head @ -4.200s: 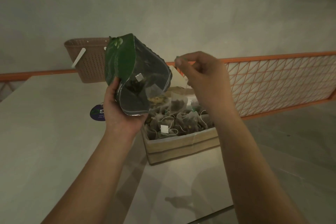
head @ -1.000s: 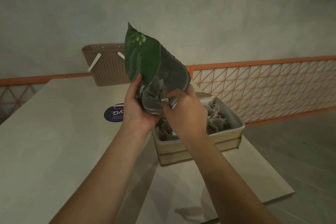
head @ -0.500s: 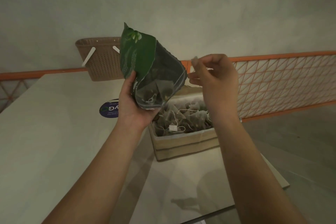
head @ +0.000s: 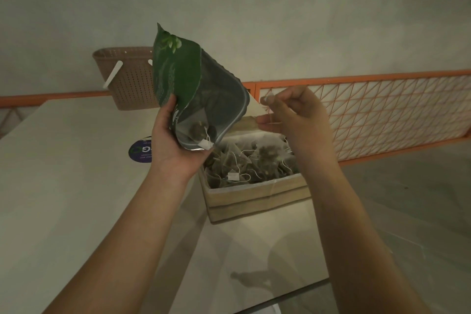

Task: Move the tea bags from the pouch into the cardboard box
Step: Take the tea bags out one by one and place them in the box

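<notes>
A plain grey-green wall fills the upper view in dim light. A pale table stands before it, with a perforated brown basket at its far edge. An orange mesh railing runs along the right, beside a grey floor.

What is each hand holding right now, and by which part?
The left hand grips the green pouch near its open mouth. The right hand pinches a tea bag's tag and string; the bag itself is hidden.
</notes>
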A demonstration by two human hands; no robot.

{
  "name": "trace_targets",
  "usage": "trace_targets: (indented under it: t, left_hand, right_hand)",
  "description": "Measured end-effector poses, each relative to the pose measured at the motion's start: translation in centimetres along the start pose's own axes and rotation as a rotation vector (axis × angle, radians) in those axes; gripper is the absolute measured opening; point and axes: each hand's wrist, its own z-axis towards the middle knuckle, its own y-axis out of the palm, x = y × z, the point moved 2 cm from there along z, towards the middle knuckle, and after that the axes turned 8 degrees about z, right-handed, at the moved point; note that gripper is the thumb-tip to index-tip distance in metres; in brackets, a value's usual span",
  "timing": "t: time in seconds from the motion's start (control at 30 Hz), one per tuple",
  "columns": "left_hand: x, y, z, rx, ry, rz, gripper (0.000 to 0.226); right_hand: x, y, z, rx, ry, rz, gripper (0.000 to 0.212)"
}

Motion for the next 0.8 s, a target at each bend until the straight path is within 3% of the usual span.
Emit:
trace_targets:
  t: [0.07, 0.13, 0.23, 0.4, 0.43, 0.5, 0.53, 0.6, 0.67, 0.8]
  left_hand:
    - [0.0, -0.1, 0.0, -0.014, 0.003, -0.009, 0.052]
    - [0.1, -0.2, 0.0, 0.002, 0.008, 0.003, 0.051]
    - [0.0, -0.2, -0.1, 0.007, 0.015, 0.004, 0.052]
    - [-0.2, -0.4, -0.2, 0.013, 0.024, -0.001, 0.052]
    - [-0.2, -0.4, -0.2, 0.015, 0.027, -0.002, 0.051]
    - [-0.3, -0.4, -0.2, 0.016, 0.026, -0.008, 0.051]
    - [-0.3, -0.4, -0.3, 0.014, 0.025, -0.012, 0.051]
    - [-0.4, -0.3, -0.3, 0.016, 0.02, -0.018, 0.051]
    - [-0.4, -0.2, -0.4, 0.006, 0.015, -0.012, 0.051]
    - [-0.3, -0.4, -0.3, 0.002, 0.02, -0.033, 0.053]
  right_hand:
    - [1.3, -0.3, -0.3, -0.026, 0.051, -0.09, 0.01]
    - [2.9, -0.9, -0.8, -0.123, 0.048, -0.406, 0.002]
    - [4.3, -1.5, -1.8, -0.299, 0.009, -0.795, 0.017]
    - [3.9, -2.0, -1.9, -0.407, 0.126, -0.946, 0.021]
    - [3.9, -2.0, -1.8, -0.398, 0.152, -0.995, 0.022]
    - [4.1, -1.9, -1.7, -0.351, 0.18, -1.08, 0.004]
    - [4.3, -1.8, -1.7, -0.333, 0.196, -1.117, 0.012]
    - [4.6, -1.4, -1.7, -0.307, 0.221, -1.151, 0.024]
    - [4.4, -0.8, -1.7, -0.296, 0.143, -1.147, 0.019]
    - [2.8, 0.6, -1.8, -0.218, -0.039, -0.711, 0.021]
